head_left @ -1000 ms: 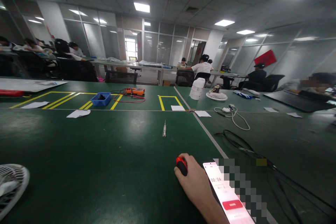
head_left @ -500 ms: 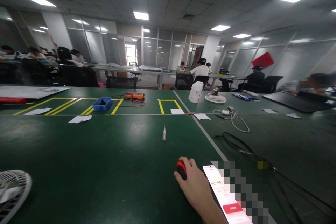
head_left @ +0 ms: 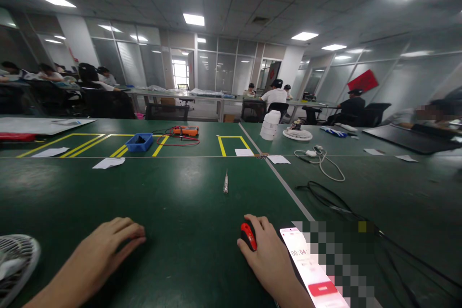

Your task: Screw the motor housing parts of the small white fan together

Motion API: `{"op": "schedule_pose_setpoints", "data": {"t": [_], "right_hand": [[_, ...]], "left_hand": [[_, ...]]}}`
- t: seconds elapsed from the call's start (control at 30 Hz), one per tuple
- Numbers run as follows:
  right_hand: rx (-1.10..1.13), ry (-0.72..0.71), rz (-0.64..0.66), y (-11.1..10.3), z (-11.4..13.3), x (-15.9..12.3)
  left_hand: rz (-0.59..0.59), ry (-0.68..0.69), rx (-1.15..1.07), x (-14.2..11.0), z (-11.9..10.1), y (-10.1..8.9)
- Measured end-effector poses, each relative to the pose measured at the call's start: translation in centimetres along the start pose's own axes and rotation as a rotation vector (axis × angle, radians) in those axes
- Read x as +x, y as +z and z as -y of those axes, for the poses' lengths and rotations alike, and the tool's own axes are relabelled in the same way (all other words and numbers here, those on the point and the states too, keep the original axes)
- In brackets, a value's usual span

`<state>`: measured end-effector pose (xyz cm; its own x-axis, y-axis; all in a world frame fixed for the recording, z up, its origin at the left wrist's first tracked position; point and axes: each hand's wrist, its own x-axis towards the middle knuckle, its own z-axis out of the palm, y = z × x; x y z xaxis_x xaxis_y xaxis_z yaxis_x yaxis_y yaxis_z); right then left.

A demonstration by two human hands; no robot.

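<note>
Near the lower middle of the head view, my right hand (head_left: 267, 257) rests palm down on the green table. Its thumb and fingers are wrapped round a rounded red-and-black object (head_left: 248, 237); most of it is hidden under the hand, so its kind is unclear. My left hand (head_left: 108, 245) hovers low over the table at the lower left, fingers loosely bent, a gap between thumb and fingers, nothing in it. A clear-handled screwdriver (head_left: 225, 185) lies farther forward, tip pointing away. Right of my right wrist lies a lit phone (head_left: 306, 264) showing a running timer.
A white fan grille (head_left: 34, 250) stands at the left edge. Farther back are a blue bin (head_left: 139, 142), an orange multimeter (head_left: 186, 131) with leads, white cups (head_left: 270, 125) and another fan part (head_left: 297, 134). Black cables (head_left: 339, 204) cross the right side. People sit beyond.
My left hand has come into view from the lower left. The right hand and the red-and-black object have shifted and turned slightly.
</note>
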<state>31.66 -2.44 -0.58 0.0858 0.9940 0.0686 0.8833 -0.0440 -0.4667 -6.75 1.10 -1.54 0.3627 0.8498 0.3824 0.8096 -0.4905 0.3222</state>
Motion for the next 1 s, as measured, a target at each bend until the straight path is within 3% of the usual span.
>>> {"op": "schedule_pose_setpoints", "data": {"t": [0.07,0.13,0.27,0.4,0.73,0.9,1.0], "right_hand": [[0.041,0.006,0.021,-0.3,0.2,-0.1],[0.112,0.021,0.041,-0.6,0.4,-0.3],[0.22,0.047,0.041,-0.9,0.7,-0.5],[0.23,0.05,-0.014,-0.5,0.2,-0.3],[0.268,-0.031,-0.181,0.1,-0.5,0.1],[0.243,-0.042,-0.148,-0.3,0.0,0.1],[0.23,-0.094,-0.121,-0.7,0.7,-0.2]], "left_hand": [[0.154,-0.025,-0.093,1.4,-2.6,2.2],[0.23,-0.08,-0.191,2.6,-5.4,4.3],[0.258,-0.086,-0.251,4.4,-9.1,7.6],[0.238,-0.093,-0.284,5.5,-10.7,9.4],[0.18,-0.009,-0.295,4.5,-11.1,9.7],[0.133,0.034,-0.267,3.7,-11.2,9.7],[0.093,0.041,-0.236,3.0,-9.8,8.8]]}}
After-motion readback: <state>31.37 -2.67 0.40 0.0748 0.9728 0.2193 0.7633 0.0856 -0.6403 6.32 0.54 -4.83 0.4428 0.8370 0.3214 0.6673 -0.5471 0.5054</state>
